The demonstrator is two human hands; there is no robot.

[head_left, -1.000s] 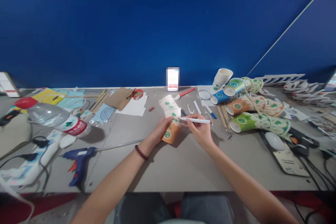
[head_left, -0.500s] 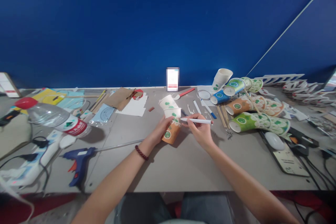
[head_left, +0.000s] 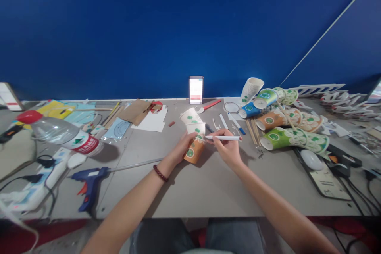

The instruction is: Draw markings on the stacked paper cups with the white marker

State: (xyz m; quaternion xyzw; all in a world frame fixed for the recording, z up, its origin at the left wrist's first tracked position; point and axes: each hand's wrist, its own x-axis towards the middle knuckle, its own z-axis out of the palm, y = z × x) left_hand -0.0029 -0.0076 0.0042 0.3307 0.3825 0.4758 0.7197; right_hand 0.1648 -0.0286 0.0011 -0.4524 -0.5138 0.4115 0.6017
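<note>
Near the middle of the table, my left hand (head_left: 183, 145) is closed around a joined piece of paper cups (head_left: 193, 152), with an orange-brown cup at the near end and white, green-patterned cups at the far end. My right hand (head_left: 228, 147) pinches a white marker (head_left: 224, 137) held nearly level. Its tip points left at the side of the cups; whether it touches them is too small to tell. Behind my right hand lie a white pen (head_left: 223, 120) and a blue-ended marker (head_left: 236, 123).
Joined cups (head_left: 282, 139) and a cup stack (head_left: 251, 89) are at the right. A glue gun (head_left: 91, 180), a bottle (head_left: 59, 131) and a power strip (head_left: 44, 182) lie left. A phone (head_left: 195, 89) stands by the wall, near a red-handled tool (head_left: 212, 104).
The marker tip has shifted very slightly downward along the cups. Both hands keep their hold and otherwise stay almost in place.
</note>
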